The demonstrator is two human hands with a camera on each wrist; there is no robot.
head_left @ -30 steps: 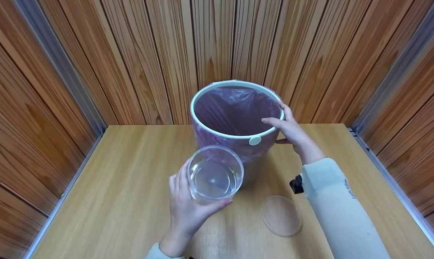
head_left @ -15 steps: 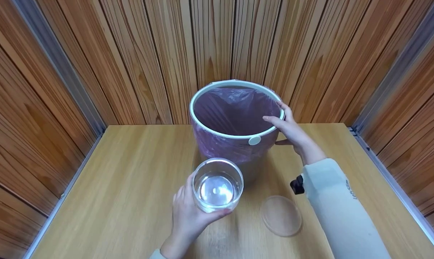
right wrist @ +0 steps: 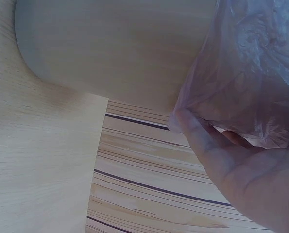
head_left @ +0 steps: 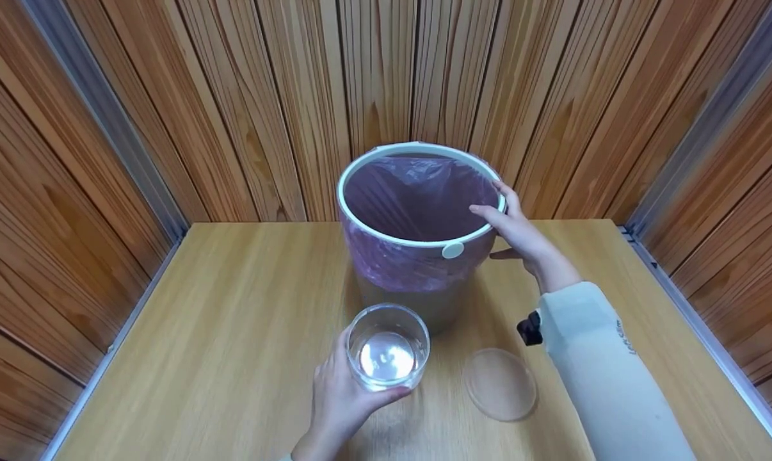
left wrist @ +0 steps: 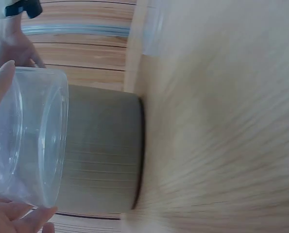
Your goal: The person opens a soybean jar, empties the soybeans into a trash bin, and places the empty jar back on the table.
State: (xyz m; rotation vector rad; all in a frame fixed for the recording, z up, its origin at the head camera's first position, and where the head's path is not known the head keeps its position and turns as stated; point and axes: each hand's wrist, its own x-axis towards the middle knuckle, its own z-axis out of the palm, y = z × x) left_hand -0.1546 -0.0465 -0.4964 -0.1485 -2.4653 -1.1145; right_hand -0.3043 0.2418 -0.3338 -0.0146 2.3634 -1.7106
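My left hand [head_left: 344, 402] grips a clear plastic tub [head_left: 388, 349] around its side, thumb at the front and fingers behind. The tub is round and lidless in the head view, and the left wrist view shows its base [left wrist: 52, 141] above the table. My right hand [head_left: 519, 232] holds the right side of a trash can's pale rim [head_left: 395, 239], its thumb over the opening and fingers outside. A purple plastic bag [head_left: 399, 266] lines the can and folds down over its outside. In the right wrist view a finger [right wrist: 197, 136] presses against the bag.
A clear round lid [head_left: 500, 385] lies on the wooden table [head_left: 245, 333], right of the tub. The beige trash can [left wrist: 103, 145] stands at the back, close to the wood-panelled wall [head_left: 283, 109]. Metal strips [head_left: 699, 339] run along the side walls.
My left hand has brought the tub down and toward me, away from the trash can, and it is more upright. My right hand stays on the can's rim.
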